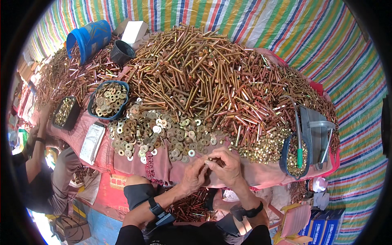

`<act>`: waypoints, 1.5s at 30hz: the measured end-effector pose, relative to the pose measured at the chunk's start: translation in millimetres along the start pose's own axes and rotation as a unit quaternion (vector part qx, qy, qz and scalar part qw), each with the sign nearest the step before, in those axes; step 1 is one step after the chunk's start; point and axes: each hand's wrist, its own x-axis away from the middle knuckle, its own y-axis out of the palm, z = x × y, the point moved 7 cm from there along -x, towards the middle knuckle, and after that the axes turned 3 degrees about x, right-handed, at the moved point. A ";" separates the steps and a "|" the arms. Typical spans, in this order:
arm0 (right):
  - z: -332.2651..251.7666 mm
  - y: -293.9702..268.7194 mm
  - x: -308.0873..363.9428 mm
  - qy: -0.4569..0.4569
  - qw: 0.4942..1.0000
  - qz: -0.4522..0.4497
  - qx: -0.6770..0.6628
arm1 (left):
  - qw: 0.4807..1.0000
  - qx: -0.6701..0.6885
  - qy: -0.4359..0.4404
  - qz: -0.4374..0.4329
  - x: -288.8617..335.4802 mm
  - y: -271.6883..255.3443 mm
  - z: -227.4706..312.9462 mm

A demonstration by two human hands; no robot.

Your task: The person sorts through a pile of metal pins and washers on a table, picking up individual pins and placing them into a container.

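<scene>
Over the front edge of the pink cloth, my left hand (193,178) and my right hand (227,166) meet with their fingertips pinched together. Whatever small piece lies between them is hidden by the fingers. Just beyond my left hand spreads a heap of flat metal washers (163,132). To the right of my right hand lies a pile of small brass-coloured nuts (265,148). A large mound of long, yellowish-bronze bolts (192,77) rises behind both.
A blue tub of washers (127,107) and a dark tray of nuts (75,114) stand left, near a silver box (92,143). At right is a nut-filled tub (284,163) with a green-handled tool (299,157). Another person's arm (38,147) reaches in at far left.
</scene>
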 end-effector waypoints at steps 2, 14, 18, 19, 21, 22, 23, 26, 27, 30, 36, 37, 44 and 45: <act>5.1 3.0 3.2 0.071 0.997 -0.016 -0.009 | 1.000 0.017 0.023 0.008 -0.6 -1.3 3.7; 18.8 8.0 12.4 0.171 0.984 -0.042 -0.020 | 0.995 -0.049 0.070 0.042 0.6 -6.3 9.1; -11.1 3.9 1.6 -0.055 0.996 -0.022 0.071 | 0.986 -0.145 0.075 0.037 2.6 -9.1 12.1; -7.2 4.1 1.4 -0.019 0.997 -0.034 0.073 | 0.987 -0.131 0.089 0.037 2.6 -9.0 13.7; 7.5 6.7 5.4 0.108 0.986 -0.076 0.104 | 0.987 -0.115 0.103 0.035 1.4 -8.0 14.0; 2.3 2.3 5.1 0.088 0.994 -0.038 0.048 | 0.989 -0.105 0.093 0.047 0.5 -8.9 12.2; 2.3 0.1 6.9 0.100 0.995 -0.017 0.016 | 0.990 -0.094 0.083 0.060 0.1 -9.4 10.4; 9.0 -0.9 8.3 0.115 0.991 -0.061 -0.015 | 0.992 -0.115 0.056 0.004 3.0 -3.3 8.3; 14.4 -1.5 5.7 0.113 0.989 -0.095 -0.014 | 0.989 -0.137 0.052 -0.020 3.2 -2.2 8.1; 53.7 -21.8 1.3 0.250 0.967 -0.055 0.016 | 0.990 -0.060 0.103 -0.073 10.4 6.7 20.8; 39.3 -21.2 -43.7 -0.025 0.968 0.118 0.221 | 0.953 -0.166 0.177 -0.182 24.3 17.4 28.4; 36.3 -17.8 -51.9 -0.061 0.961 0.135 0.235 | 0.946 -0.176 0.193 -0.194 26.8 18.3 29.5; 54.0 28.1 -115.8 -0.144 0.894 -0.066 0.418 | 0.945 -0.140 0.192 -0.224 31.5 10.4 30.6; 59.8 34.8 -120.3 -0.130 0.882 -0.110 0.440 | 0.946 -0.142 0.192 -0.221 31.2 8.2 31.3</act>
